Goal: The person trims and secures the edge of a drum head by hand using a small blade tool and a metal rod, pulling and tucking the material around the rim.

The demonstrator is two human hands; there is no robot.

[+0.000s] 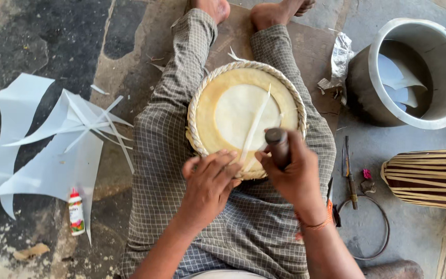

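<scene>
The right hand (294,173) is clenched round a dark-handled tool (277,145), upright over the near rim of the round drumhead (246,118). The left hand (210,182), fingers curled, presses that rim just beside it; a pale strip (255,126) runs away from both hands.

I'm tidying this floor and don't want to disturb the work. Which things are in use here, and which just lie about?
In use:
round drum head on the lap
left hand pressing its rim
right hand gripping a dark tool handle

Lying about:
white sheet offcuts
glue bottle
metal pot
strapped drum
wire ring
</scene>
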